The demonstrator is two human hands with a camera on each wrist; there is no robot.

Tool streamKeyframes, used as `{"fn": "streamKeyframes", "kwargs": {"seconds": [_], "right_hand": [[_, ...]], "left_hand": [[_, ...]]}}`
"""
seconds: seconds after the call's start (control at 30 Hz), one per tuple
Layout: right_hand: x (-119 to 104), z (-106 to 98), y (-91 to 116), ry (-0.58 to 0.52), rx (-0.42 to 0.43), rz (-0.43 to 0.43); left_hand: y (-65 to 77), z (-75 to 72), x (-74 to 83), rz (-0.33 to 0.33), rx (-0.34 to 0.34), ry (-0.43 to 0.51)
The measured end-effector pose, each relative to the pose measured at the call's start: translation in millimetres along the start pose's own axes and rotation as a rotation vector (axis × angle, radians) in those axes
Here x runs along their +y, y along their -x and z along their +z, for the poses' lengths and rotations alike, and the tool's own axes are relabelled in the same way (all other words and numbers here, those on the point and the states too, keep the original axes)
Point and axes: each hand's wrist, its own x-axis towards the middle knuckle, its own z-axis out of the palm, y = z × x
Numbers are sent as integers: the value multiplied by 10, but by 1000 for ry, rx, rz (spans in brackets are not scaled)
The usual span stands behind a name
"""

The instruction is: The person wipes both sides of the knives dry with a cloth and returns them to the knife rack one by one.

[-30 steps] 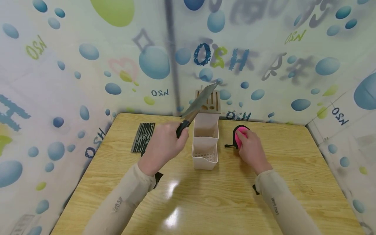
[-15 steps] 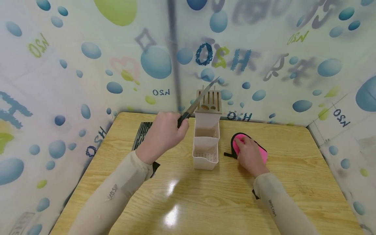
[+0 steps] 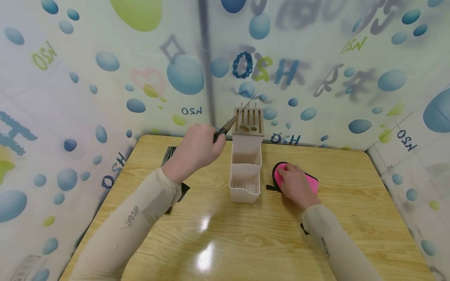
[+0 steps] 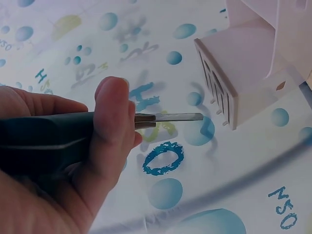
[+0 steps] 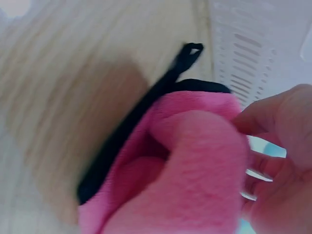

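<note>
My left hand [image 3: 197,150] grips the dark handle of a knife [image 4: 178,117], its blade slanting up and to the right. In the head view the blade tip overlaps the slotted beige top of a pale knife holder [image 3: 248,121]; the left wrist view has them apart. My right hand [image 3: 297,185] pinches a pink plush cloth [image 5: 195,161] with black edging and a black hanging loop, just right of the holder. The cloth is folded over, and part of it is hidden under that hand.
Two open compartments [image 3: 245,191] step down the front of the holder. Left of it, a black-and-grey striped flat object [image 3: 168,154] lies on the wooden table [image 3: 246,242], mostly covered by my left arm. A patterned wall covering [image 3: 140,121] rises behind the table.
My right hand has drawn the cloth slightly toward me and left, and more of its pink shows. The knife has turned from broad side to edge-on, and my left hand has risen a little.
</note>
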Motion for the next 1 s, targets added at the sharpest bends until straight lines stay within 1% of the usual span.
{"fn": "streamKeyframes", "kwargs": {"seconds": [0.1, 0.2, 0.27, 0.43, 0.57, 0.67, 0.77, 0.83, 1.0], "right_hand": [[-48, -82, -51, -21, 0, -9], [-117, -178, -120, -72, 12, -22], [-165, -240, -168, -138, 10, -13], [-272, -344, -283, -310, -51, 53], [-326, -358, -368, -398, -135, 87], [-348, -346, -414, -443, -223, 125], [-358, -318, -441, -467, -279, 165], [-357, -291, -453, -473, -294, 181], [-385, -250, -477, -495, -293, 206]], "left_hand": [[-29, -41, 12, -20, -26, 11], [-60, -91, 28, -59, -60, 39], [-81, -122, 38, -92, -87, 61], [-134, -190, 60, -172, -150, 96], [-167, -232, 64, -212, -179, 100], [-194, -258, 55, -234, -197, 96], [-220, -289, 48, -253, -214, 91], [-235, -309, 44, -266, -216, 94], [-261, -351, 44, -293, -212, 93]]}}
